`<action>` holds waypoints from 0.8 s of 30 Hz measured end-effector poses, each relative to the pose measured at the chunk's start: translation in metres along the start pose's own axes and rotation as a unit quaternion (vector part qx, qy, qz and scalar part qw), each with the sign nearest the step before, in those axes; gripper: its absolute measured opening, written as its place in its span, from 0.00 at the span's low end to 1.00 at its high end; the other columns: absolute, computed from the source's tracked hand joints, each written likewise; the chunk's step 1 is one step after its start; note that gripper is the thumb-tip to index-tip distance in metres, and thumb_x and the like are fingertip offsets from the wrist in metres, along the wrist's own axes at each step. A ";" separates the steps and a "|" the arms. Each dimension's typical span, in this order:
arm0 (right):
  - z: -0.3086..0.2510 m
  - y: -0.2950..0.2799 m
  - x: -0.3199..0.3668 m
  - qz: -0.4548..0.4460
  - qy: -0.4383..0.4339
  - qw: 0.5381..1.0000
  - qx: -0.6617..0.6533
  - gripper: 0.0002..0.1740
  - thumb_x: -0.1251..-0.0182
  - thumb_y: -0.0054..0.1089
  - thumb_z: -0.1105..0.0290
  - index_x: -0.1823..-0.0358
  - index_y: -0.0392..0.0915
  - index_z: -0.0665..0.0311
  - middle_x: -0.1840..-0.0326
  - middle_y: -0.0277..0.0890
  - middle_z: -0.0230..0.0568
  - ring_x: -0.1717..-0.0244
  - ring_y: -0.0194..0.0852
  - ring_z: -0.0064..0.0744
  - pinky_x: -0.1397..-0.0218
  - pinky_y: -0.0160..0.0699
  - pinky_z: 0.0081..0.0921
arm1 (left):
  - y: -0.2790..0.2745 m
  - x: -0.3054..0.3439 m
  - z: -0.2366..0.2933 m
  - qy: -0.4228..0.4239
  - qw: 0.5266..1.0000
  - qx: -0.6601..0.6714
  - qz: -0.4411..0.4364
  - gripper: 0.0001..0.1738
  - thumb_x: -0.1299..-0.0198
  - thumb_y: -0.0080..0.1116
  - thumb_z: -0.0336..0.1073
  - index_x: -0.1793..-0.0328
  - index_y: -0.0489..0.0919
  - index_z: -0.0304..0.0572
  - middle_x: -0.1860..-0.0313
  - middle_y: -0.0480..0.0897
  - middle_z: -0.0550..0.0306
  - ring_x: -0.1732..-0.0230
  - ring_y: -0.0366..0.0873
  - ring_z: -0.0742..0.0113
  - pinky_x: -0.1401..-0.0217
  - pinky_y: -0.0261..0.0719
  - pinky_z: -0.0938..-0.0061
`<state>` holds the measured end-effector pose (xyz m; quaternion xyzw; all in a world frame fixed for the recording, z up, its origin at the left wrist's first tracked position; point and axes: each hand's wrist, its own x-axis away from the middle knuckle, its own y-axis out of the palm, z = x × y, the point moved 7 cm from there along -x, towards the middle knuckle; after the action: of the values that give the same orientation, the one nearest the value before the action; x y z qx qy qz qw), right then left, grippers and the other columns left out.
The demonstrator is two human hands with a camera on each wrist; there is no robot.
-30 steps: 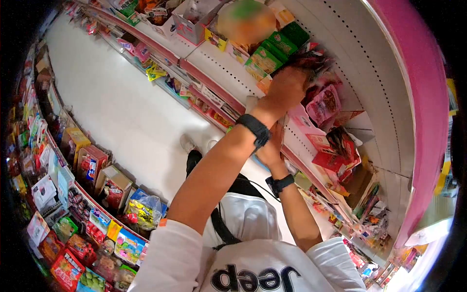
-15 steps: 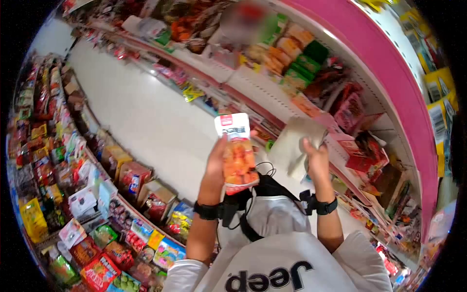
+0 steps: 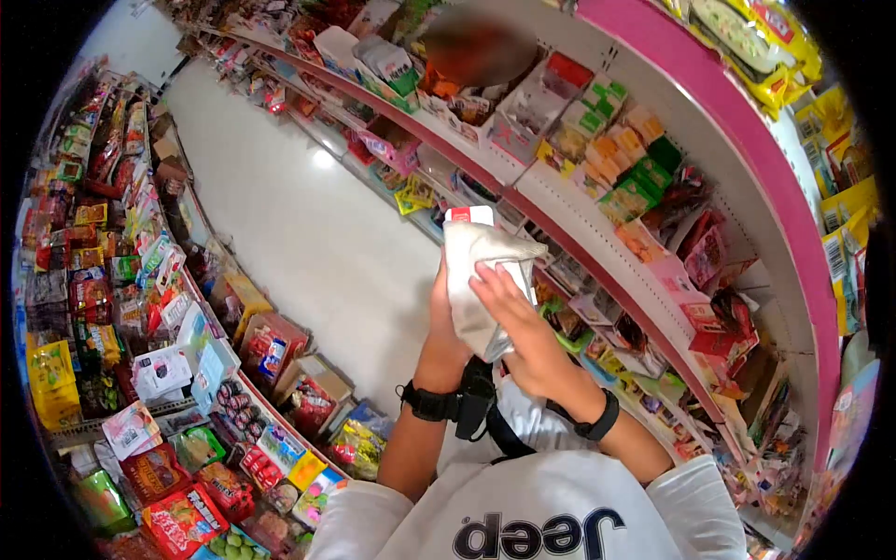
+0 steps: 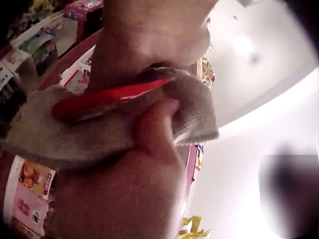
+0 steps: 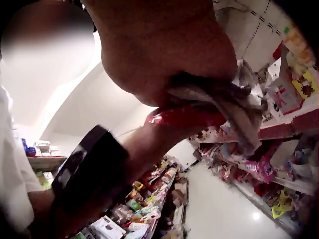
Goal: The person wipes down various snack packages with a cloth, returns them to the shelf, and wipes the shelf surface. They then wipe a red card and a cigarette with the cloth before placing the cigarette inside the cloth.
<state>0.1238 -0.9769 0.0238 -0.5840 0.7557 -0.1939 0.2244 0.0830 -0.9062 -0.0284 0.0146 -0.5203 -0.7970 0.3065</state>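
Observation:
A food pouch with a red and white top (image 3: 469, 216) stands in front of the body, mostly hidden behind a cream cloth (image 3: 467, 294). From the left side, my left hand (image 3: 441, 322) grips the pouch. My right hand (image 3: 529, 341) holds the cloth against the pouch's front, fingers spread over the fabric. In the left wrist view, the pouch's red bottom edge (image 4: 107, 99) shows with cloth (image 4: 40, 119) folded on both sides of it, and the right thumb presses the cloth. The right wrist view shows the cloth (image 5: 239, 119) hanging from under the right hand.
On the right, a shelf with a pink edge (image 3: 737, 93) carries snack packs, including green packets (image 3: 644, 177) and a red box (image 3: 719, 336). Packed shelves (image 3: 215, 401) line the left side, with boxes (image 3: 271, 345) low beside the aisle floor (image 3: 308, 224).
The left hand came back from the shelf with the pouch, its front showing half a second ago. The right hand has since brought the cloth leftward onto the pouch, covering most of it.

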 end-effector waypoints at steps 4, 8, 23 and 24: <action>0.003 0.001 -0.030 0.079 0.031 0.983 -0.162 0.38 0.47 0.47 0.84 0.30 0.51 0.67 0.25 0.42 0.51 0.23 0.33 0.47 0.24 0.34 0.34 | -0.006 -0.017 0.004 0.102 0.993 -0.061 -0.020 0.31 0.30 0.31 0.56 0.30 0.59 0.42 0.39 0.69 0.56 0.40 0.68 0.67 0.38 0.67 0.70; -0.021 0.017 -0.029 0.085 0.023 0.980 -0.181 0.38 0.43 0.48 0.82 0.29 0.49 0.66 0.24 0.41 0.49 0.23 0.31 0.47 0.25 0.34 0.35 | -0.030 -0.021 0.016 0.095 0.995 -0.019 -0.002 0.28 0.30 0.35 0.53 0.35 0.65 0.42 0.46 0.73 0.58 0.47 0.71 0.69 0.44 0.69 0.72; -0.028 0.013 -0.046 0.003 -0.039 0.995 -0.088 0.44 0.58 0.42 0.87 0.31 0.55 0.63 0.25 0.44 0.52 0.24 0.33 0.53 0.24 0.34 0.39 | 0.003 0.002 0.057 0.230 0.972 -0.002 -0.053 0.31 0.31 0.30 0.56 0.37 0.66 0.39 0.44 0.73 0.50 0.42 0.71 0.60 0.36 0.66 0.66; -0.018 0.009 -0.053 0.018 -0.060 0.996 -0.061 0.44 0.58 0.41 0.87 0.31 0.55 0.63 0.25 0.44 0.52 0.24 0.33 0.53 0.24 0.35 0.39 | 0.009 0.005 0.056 0.263 0.956 -0.120 -0.040 0.26 0.31 0.36 0.46 0.33 0.61 0.37 0.40 0.70 0.51 0.40 0.68 0.63 0.36 0.66 0.68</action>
<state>0.1178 -0.9231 0.0398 -0.5933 0.7619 -0.1079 0.2362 0.0644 -0.8655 0.0063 0.2077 -0.3205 -0.8331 0.4001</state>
